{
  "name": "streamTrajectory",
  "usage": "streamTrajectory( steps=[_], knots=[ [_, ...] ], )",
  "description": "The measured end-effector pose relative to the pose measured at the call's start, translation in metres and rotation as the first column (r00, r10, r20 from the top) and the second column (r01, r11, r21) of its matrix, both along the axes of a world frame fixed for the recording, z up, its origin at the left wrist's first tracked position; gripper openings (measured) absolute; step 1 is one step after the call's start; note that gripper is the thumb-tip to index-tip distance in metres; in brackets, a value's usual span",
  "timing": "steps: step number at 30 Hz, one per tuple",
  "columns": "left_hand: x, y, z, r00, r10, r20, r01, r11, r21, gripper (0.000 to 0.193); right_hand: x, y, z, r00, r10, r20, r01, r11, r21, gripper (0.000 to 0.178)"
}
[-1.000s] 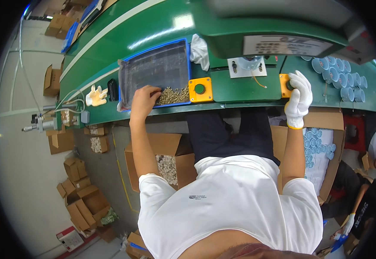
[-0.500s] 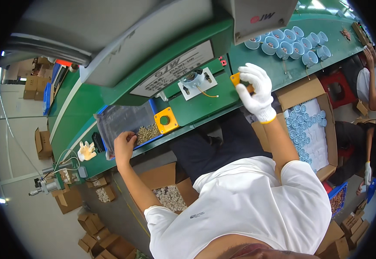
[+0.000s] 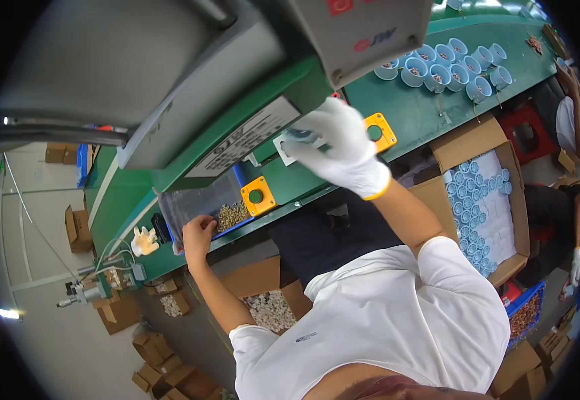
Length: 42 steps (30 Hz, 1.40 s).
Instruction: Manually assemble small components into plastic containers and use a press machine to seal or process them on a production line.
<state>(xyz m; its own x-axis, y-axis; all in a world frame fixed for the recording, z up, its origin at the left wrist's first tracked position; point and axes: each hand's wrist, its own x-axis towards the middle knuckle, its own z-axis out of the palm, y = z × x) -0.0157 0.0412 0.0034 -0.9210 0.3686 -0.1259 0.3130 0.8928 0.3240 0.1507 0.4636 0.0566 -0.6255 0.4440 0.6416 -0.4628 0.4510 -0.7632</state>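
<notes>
Reaching out over the green tabletop [image 3: 430, 107], the gloved right hand [image 3: 340, 148] has its fingers curled loosely around a small blue-grey cap [image 3: 300, 135], which it holds just above a white plate [image 3: 289, 148] set in the tabletop, beside a yellow button box [image 3: 378, 131]. The bare left hand [image 3: 197, 235] rests at the near edge of a shallow tray [image 3: 197, 203] of small brass-coloured parts [image 3: 231, 215]; its fingers bend down toward the heap, but I cannot tell whether they have pinched anything. The cap looks like light, stiff plastic, easy to lift and unlikely to break, though smooth enough to slip in a cloth glove, so a hold across its rim seems safest. The brass parts look tiny and loose, likely to scatter, and best picked up singly between fingertips. A second yellow box [image 3: 258, 195] sits next to the tray, a row of blue cups [image 3: 443, 63] stands farther along, and more lie in a carton [image 3: 487, 200] by the person's right side. Most of the cap is hidden by the glove, the machine housing [image 3: 363, 27] overhead cuts off the far tabletop, and the fisheye bends everything near the rim.
</notes>
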Motion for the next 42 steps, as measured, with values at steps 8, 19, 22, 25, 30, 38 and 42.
streamTrajectory(
  steps=[8, 19, 22, 25, 30, 38, 42],
  knots=[
    [0.005, 0.003, -0.001, 1.0, -0.008, -0.021, 0.01, 0.994, 0.109, 0.018, -0.016, 0.174, -0.01, 0.78, -0.566, 0.265, 0.453, 0.804, 0.385, 0.023],
    [0.02, 0.001, -0.007, 0.977, -0.128, -0.17, 0.158, 0.972, 0.175, 0.016, -0.015, 0.207, -0.02, 0.609, -0.612, 0.504, 0.15, 0.713, 0.685, 0.024],
    [0.019, 0.004, -0.002, 0.987, -0.097, -0.13, 0.124, 0.969, 0.214, 0.015, 0.008, 0.195, -0.026, 0.629, -0.662, 0.408, 0.096, 0.587, 0.804, 0.023],
    [0.013, 0.01, -0.001, 0.995, -0.083, -0.057, 0.093, 0.972, 0.215, 0.016, 0.019, 0.185, -0.037, 0.662, -0.694, 0.283, 0.066, 0.43, 0.9, 0.019],
    [0.011, 0.021, 0.0, 0.992, -0.126, 0.01, 0.121, 0.972, 0.204, 0.015, 0.063, 0.08, -0.004, 0.962, -0.208, 0.177, 0.22, 0.974, -0.052, 0.022],
    [0.011, 0.015, -0.011, 0.991, -0.135, 0.006, 0.132, 0.977, 0.166, 0.013, -0.002, -0.009, -0.001, 0.985, -0.169, 0.046, 0.147, 0.94, 0.307, 0.068],
    [0.016, 0.016, -0.004, 0.991, -0.135, -0.021, 0.137, 0.979, 0.148, 0.018, -0.01, -0.009, -0.002, 0.969, -0.246, 0.029, 0.222, 0.914, 0.339, 0.055]
  ],
)
